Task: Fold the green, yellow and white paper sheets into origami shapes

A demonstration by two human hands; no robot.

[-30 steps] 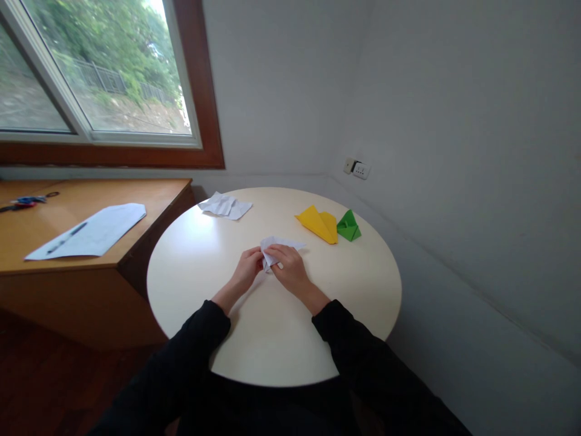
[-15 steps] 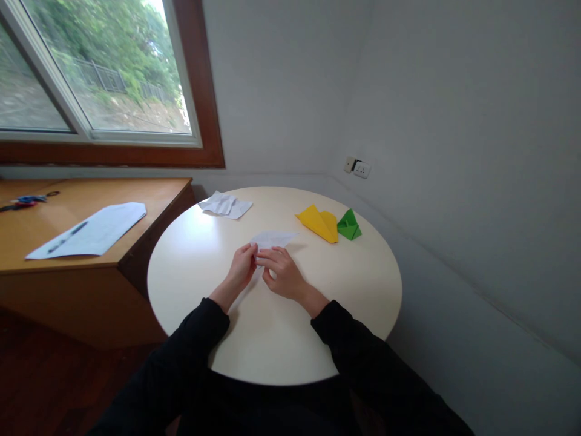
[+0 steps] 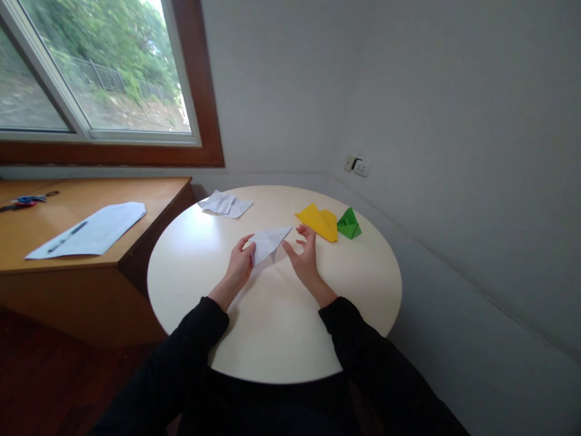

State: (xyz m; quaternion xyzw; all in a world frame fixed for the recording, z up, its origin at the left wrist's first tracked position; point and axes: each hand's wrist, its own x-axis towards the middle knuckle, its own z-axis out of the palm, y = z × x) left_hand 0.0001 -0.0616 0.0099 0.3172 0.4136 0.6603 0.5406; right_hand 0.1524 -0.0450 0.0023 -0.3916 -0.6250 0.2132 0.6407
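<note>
A folded white paper (image 3: 269, 243) with a pointed end is held above the round table, its tip aimed to the right. My left hand (image 3: 239, 261) pinches its left edge, thumb on top and the other fingers hidden underneath. Just off the tip, my right hand (image 3: 305, 257) is open, thumb and fingers apart with nothing between them. Beyond the right hand lie a yellow folded paper (image 3: 320, 222) and a smaller green folded paper (image 3: 349, 224).
The round cream table (image 3: 281, 345) stands beside a wooden desk (image 3: 158, 209). Creased white sheets (image 3: 226, 204) lie at the table's far left. On the desk are white papers (image 3: 106, 227), a pen (image 3: 68, 236) and scissors (image 3: 29, 200). A wall socket (image 3: 362, 168) is behind.
My right hand has let go of the white paper and moved right, its fingers opening. The paper, still in my left hand, has tilted so more of its face shows.
</note>
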